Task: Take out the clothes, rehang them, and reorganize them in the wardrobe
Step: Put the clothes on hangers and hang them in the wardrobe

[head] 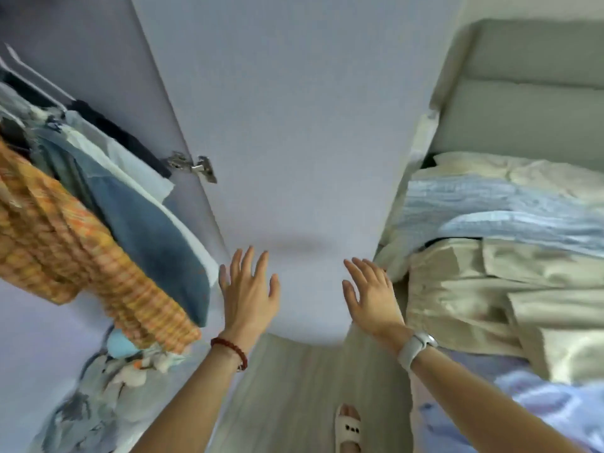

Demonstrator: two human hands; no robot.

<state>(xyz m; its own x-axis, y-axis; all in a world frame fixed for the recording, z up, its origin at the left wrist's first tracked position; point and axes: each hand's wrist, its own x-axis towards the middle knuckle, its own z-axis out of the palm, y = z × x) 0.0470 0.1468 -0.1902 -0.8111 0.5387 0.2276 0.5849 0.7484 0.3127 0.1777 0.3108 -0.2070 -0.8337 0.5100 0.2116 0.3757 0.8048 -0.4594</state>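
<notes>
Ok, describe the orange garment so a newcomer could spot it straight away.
Start at the open wardrobe door in the middle; the hanging clothes are to its left. The orange knitted garment hangs nearest the camera, in front of a blue garment. It alone is orange and chequered; its neighbours are blue, white or dark.

Pale lilac wardrobe door [294,142], open, metal hinge [192,166] on its edge. Left hand [250,294] and right hand [371,294]: fingers spread, at the door (contact unclear). Orange knitted garment [81,263] and blue clothes [147,223] hang left; rumpled beige bedding [506,289] right.
</notes>
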